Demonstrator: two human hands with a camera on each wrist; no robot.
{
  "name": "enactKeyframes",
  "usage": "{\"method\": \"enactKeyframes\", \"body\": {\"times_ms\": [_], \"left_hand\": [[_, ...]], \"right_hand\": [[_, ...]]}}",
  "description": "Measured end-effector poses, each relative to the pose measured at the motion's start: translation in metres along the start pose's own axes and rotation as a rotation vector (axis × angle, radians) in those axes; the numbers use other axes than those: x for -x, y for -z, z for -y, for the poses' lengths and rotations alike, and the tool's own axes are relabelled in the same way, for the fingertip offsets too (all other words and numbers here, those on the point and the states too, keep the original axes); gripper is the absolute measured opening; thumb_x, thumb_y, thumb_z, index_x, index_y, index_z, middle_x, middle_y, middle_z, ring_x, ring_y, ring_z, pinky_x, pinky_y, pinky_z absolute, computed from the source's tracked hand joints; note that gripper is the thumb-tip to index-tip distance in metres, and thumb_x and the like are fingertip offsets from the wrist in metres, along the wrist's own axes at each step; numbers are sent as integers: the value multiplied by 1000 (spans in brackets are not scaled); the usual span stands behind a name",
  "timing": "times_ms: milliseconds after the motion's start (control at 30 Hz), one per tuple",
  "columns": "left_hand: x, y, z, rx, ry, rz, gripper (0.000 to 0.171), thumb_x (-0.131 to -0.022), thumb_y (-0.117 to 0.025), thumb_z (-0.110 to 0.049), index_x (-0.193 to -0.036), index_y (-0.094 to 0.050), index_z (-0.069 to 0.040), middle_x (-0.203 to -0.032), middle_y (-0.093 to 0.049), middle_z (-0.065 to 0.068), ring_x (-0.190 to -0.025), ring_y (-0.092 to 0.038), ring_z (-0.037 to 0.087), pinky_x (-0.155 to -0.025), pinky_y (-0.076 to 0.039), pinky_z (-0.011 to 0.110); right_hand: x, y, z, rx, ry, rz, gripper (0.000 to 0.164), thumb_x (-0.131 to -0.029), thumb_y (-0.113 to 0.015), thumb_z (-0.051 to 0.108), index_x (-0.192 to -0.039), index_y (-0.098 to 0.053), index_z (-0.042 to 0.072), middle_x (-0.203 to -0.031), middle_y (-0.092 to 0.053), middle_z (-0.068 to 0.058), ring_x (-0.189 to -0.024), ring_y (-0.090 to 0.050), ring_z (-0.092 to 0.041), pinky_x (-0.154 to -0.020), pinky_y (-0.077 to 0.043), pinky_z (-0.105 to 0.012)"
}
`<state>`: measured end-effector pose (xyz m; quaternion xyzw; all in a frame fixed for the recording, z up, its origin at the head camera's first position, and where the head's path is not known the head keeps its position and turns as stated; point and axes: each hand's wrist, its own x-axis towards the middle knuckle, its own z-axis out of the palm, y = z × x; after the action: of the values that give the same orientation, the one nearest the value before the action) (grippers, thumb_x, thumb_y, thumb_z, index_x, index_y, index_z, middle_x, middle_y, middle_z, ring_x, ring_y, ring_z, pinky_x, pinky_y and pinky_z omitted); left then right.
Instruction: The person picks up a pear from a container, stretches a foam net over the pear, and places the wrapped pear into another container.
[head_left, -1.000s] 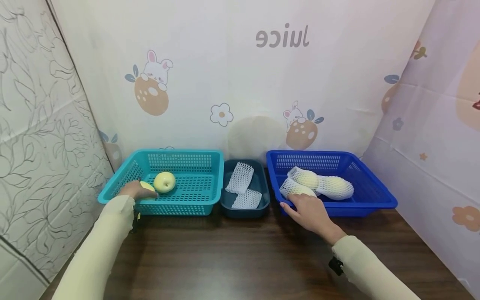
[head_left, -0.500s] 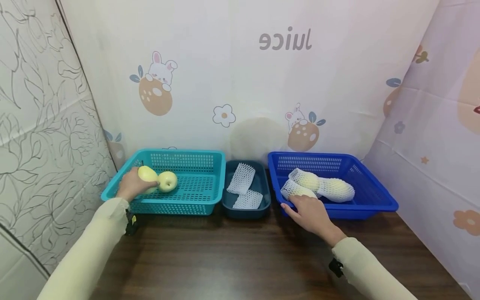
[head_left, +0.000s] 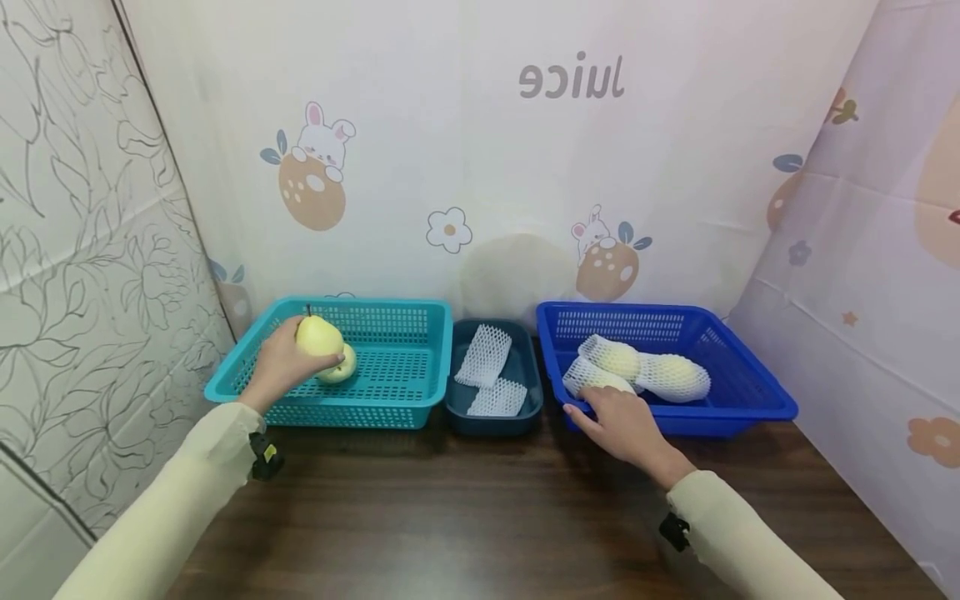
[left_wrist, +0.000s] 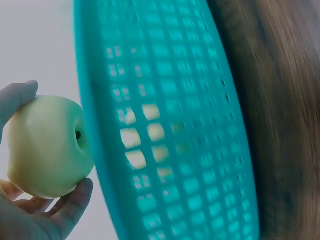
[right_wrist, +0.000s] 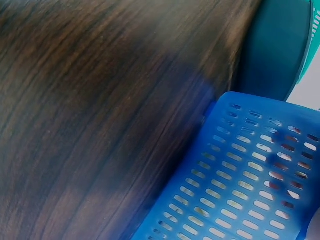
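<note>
My left hand grips a yellow-green pear, its stem pointing up, above the left part of the teal basket. Close up in the left wrist view, the thumb and fingers wrap the pear beside the basket wall. A second pear lies in that basket, partly covered by the held one. My right hand rests over the front rim of the blue basket, fingers reaching inside by a foam-netted pear. Its fingertips are hidden.
Between the baskets stands a small dark teal tray with two white foam net sleeves. Two more foam-netted pears lie in the blue basket. A brown wooden table extends in front; a printed curtain hangs behind.
My left hand has lifted the pear from the teal basket, up and to the right, turning it stem up. My right hand has stayed at the blue basket's rim.
</note>
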<state>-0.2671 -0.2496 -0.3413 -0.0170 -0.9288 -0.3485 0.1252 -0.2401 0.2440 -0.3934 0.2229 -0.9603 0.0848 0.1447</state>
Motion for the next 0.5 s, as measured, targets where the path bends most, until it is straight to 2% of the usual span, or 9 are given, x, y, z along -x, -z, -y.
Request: {"method": "enactKeyframes", "body": {"times_ms": [167, 333, 500], "left_hand": [[5, -8, -21, 57, -55, 18, 86, -78, -77, -37, -142, -34, 0, -127, -48, 25, -104, -51, 39, -73, -48, 52], [10, -21, -38, 95, -86, 38, 84, -76, -78, -39, -141, -37, -4, -126, -50, 21, -101, -53, 36, -71, -50, 49], [14, -36, -56, 139, -115, 57, 86, -73, -81, -39, -141, -38, -7, -127, -50, 17, -99, -55, 33, -69, -51, 45]], "right_hand": [[-2, 2, -1, -49, -7, -13, 41, -94, -54, 48, -101, -63, 8, -89, -65, -5, -73, -58, -18, -64, -50, -41], [-4, 5, 6, -135, -1, -32, 43, -94, -54, 46, -112, -61, 7, -103, -65, -8, -89, -62, -22, -77, -51, -45], [-13, 10, 24, -174, 53, -88, 40, -93, -57, 42, -115, -60, 8, -110, -62, -8, -99, -58, -22, -85, -48, -45]]}}
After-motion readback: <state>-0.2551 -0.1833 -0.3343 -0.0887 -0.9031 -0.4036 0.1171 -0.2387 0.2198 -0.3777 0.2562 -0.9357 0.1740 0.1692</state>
